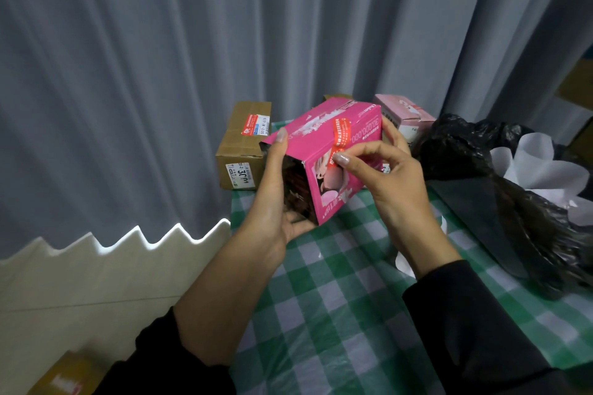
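A bright pink printed carton (324,151) is held tilted above the green-checked tablecloth (337,298). Its near end is open and dark inside. My left hand (276,199) grips that open end, palm underneath and thumb up on the top face. My right hand (385,176) curls around the carton's right side, and its thumb and forefinger pinch at a strip of red printed tape (340,138) that crosses the carton. Both arms wear black sleeves.
A brown shipping box (242,144) with labels sits at the table's far left corner. A pale pink box (406,119) stands behind the carton. A black rubbish bag (500,189) holding white paper fills the right. Grey curtains hang behind; another brown box (64,378) lies on the floor.
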